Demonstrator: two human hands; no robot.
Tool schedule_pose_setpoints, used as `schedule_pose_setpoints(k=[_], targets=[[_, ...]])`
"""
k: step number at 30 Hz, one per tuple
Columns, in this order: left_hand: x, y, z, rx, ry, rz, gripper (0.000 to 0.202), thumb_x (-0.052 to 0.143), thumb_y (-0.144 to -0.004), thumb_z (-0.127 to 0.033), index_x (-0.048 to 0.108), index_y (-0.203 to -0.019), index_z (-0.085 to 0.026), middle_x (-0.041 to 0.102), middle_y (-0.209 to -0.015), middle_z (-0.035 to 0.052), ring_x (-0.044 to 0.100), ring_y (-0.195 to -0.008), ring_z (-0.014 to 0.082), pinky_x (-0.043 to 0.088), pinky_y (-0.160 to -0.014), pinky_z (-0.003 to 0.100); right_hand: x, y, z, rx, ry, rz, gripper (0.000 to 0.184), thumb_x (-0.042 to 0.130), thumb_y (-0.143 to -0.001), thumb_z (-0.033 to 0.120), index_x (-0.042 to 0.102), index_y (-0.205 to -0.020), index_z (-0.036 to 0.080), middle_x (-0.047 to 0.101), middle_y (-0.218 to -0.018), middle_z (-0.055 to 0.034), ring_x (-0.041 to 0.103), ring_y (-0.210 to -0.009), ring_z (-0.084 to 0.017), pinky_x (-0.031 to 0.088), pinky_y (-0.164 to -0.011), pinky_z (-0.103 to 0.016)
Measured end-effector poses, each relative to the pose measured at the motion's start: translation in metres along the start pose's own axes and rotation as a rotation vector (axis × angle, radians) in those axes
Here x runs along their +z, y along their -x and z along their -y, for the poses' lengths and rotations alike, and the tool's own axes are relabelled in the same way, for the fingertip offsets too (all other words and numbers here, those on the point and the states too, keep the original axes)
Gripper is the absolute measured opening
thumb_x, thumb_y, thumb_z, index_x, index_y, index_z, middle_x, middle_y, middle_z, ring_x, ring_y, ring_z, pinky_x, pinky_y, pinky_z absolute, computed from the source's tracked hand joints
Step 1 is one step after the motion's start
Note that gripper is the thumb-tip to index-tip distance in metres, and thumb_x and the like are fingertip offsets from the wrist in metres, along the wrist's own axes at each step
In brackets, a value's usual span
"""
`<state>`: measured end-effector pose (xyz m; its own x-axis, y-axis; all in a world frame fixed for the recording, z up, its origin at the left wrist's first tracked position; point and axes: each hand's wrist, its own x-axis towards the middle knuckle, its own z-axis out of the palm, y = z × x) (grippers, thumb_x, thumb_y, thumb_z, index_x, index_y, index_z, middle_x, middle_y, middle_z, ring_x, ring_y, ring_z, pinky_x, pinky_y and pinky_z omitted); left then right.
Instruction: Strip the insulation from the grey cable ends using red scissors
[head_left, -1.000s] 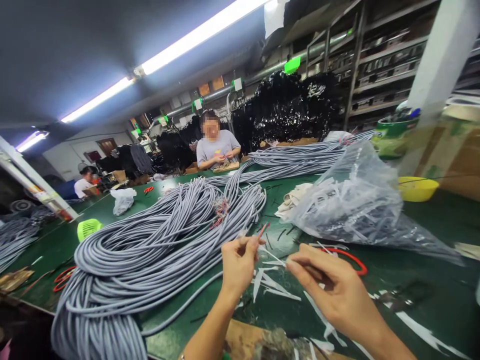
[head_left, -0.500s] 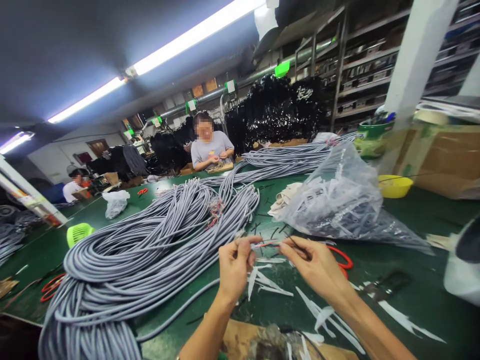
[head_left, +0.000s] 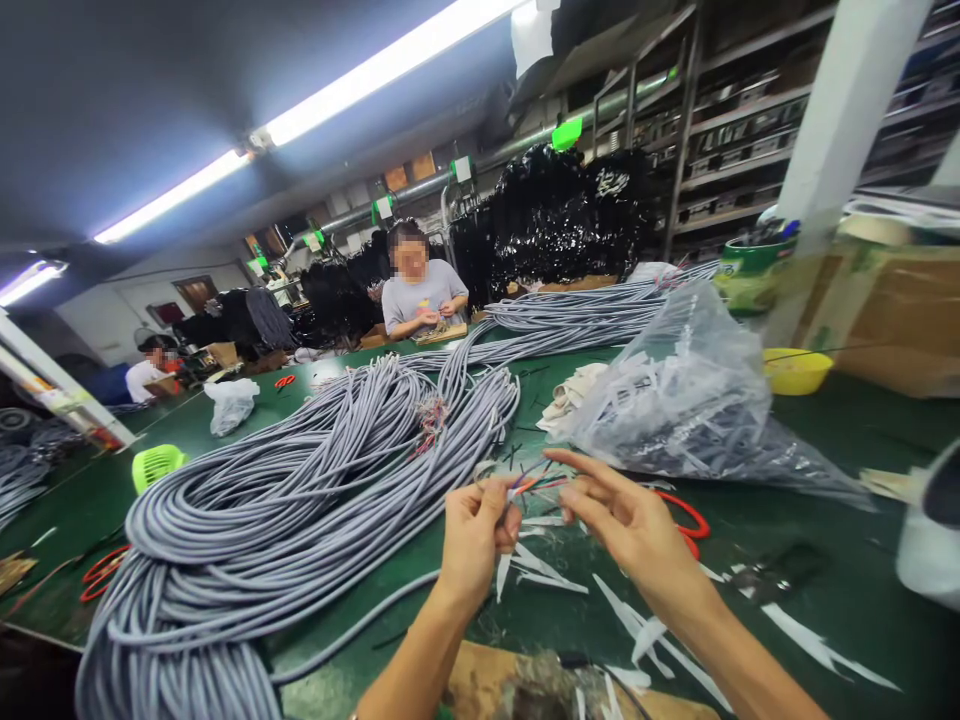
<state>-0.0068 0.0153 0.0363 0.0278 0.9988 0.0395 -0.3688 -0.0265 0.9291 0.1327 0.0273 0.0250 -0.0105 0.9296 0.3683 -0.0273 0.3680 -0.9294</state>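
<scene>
Left hand (head_left: 471, 528) fingers pinch grey cable (head_left: 360, 622) at stripped end; coloured wires (head_left: 534, 483) likely light, limp, so hold by jacket. Right hand (head_left: 628, 522) fingers spread, brushing them.

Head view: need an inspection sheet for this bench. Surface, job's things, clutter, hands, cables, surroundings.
Surface: green table, mostly covered.
Job's things: cable end with coloured wires fanned out, held above the table between both hands.
Clutter: white strips under the hands; clear plastic bag of scraps; red-handled scissors; yellow bowl; green basket.
Grippers: left hand pinched on the cable end; right hand fingers stretched to the wires, grip cannot be told.
Cables: large grey cable coil to the left; second grey bundle farther back.
Surroundings: person in a grey shirt seated across; metal shelving; black bags.
</scene>
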Motion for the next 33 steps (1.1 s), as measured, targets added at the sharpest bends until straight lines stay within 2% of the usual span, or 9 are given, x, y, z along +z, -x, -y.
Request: schedule_pose_setpoints(k=[5, 7, 10, 14, 19, 23, 27, 30, 33], targets=[[-0.002, -0.001, 0.003, 0.012, -0.023, 0.038, 0.057, 0.072, -0.055, -0.060, 0.064, -0.075, -0.007, 0.038, -0.038, -0.0088, 0.019, -0.032, -0.0003, 0.008, -0.035, 0.017, 0.003, 0.001, 0.003, 0.014, 0.108, 0.206, 0.028, 0.057, -0.070, 0.042, 0.068, -0.070, 0.016, 0.064, -0.059, -0.0034, 0.059, -0.056, -0.016, 0.049, -0.053, -0.026], [-0.002, -0.001, 0.002, 0.019, -0.041, 0.043, 0.056, 0.071, -0.057, -0.060, 0.064, -0.076, -0.008, 0.038, -0.039, -0.0086, 0.019, -0.032, 0.0002, 0.009, -0.036, 0.017, 0.003, 0.001, 0.002, -0.027, 0.178, 0.178, 0.030, 0.056, -0.071, 0.044, 0.066, -0.061, 0.018, 0.064, -0.058, -0.0032, 0.058, -0.055, -0.016, 0.047, -0.050, -0.025], [-0.002, 0.000, -0.004, 0.035, -0.120, 0.057, 0.055, 0.071, -0.057, -0.059, 0.064, -0.077, -0.008, 0.045, -0.043, -0.0059, 0.024, -0.035, 0.0012, 0.015, -0.037, 0.018, -0.002, 0.002, 0.001, -0.141, 0.315, -0.007, 0.032, 0.054, -0.074, 0.043, 0.064, -0.056, 0.019, 0.062, -0.052, -0.0019, 0.052, -0.045, -0.013, 0.041, -0.042, -0.023], [-0.003, 0.002, -0.011, -0.002, -0.315, 0.162, 0.049, 0.070, -0.058, -0.055, 0.064, -0.070, -0.007, 0.048, -0.049, -0.0023, 0.032, -0.040, 0.0045, 0.022, -0.041, 0.020, -0.008, 0.005, 0.007, -0.394, 0.494, -0.244, 0.022, 0.053, -0.078, 0.029, 0.064, -0.061, 0.021, 0.063, -0.058, -0.0021, 0.054, -0.049, -0.013, 0.044, -0.051, -0.024], [-0.005, 0.006, -0.003, 0.297, -0.774, 0.152, 0.030, 0.049, -0.080, -0.029, 0.063, -0.059, -0.012, 0.052, -0.051, 0.0015, 0.039, -0.046, 0.0101, 0.030, -0.049, 0.023, -0.010, 0.013, 0.017, -0.584, 0.458, -0.062, 0.020, 0.053, -0.079, 0.021, 0.061, -0.060, 0.023, 0.057, -0.051, 0.0010, 0.051, -0.044, -0.011, 0.040, -0.046, -0.023], [-0.007, 0.009, -0.001, 0.461, -1.036, 0.381, 0.027, 0.044, -0.080, -0.014, 0.066, -0.064, -0.016, 0.056, -0.054, 0.0029, 0.046, -0.050, 0.0139, 0.033, -0.053, 0.023, -0.013, 0.012, 0.017, -0.483, 0.474, -0.123, 0.021, 0.051, -0.077, 0.021, 0.058, -0.057, 0.023, 0.057, -0.052, 0.0009, 0.051, -0.046, -0.012, 0.040, -0.048, -0.024], [-0.009, 0.010, -0.007, 0.488, -1.068, 0.529, 0.024, 0.046, -0.081, -0.013, 0.067, -0.068, -0.017, 0.054, -0.054, 0.0015, 0.046, -0.051, 0.0141, 0.033, -0.053, 0.023, -0.018, 0.005, 0.014, -0.355, 0.498, -0.243, 0.023, 0.053, -0.075, 0.027, 0.056, -0.052, 0.022, 0.055, -0.050, 0.0006, 0.046, -0.044, -0.012, 0.036, -0.046, -0.025], [-0.007, 0.012, -0.007, 0.446, -1.024, 0.502, 0.023, 0.047, -0.081, -0.014, 0.067, -0.070, -0.016, 0.049, -0.052, -0.0007, 0.040, -0.048, 0.0123, 0.030, -0.050, 0.023, -0.019, 0.001, 0.010, -0.309, 0.503, -0.280, 0.027, 0.052, -0.073, 0.030, 0.052, -0.048, 0.021, 0.048, -0.045, 0.0019, 0.039, -0.041, -0.011, 0.032, -0.043, -0.025], [-0.005, 0.013, -0.003, 0.366, -0.853, 0.384, 0.022, 0.047, -0.082, -0.018, 0.065, -0.095, -0.014, 0.049, -0.055, -0.0020, 0.040, -0.050, 0.0116, 0.032, -0.052, 0.022, -0.019, -0.003, 0.002, -0.220, 0.464, -0.279, 0.034, 0.053, -0.072, 0.039, 0.047, -0.044, 0.021, 0.041, -0.042, 0.0029, 0.034, -0.040, -0.010, 0.029, -0.041, -0.024]])
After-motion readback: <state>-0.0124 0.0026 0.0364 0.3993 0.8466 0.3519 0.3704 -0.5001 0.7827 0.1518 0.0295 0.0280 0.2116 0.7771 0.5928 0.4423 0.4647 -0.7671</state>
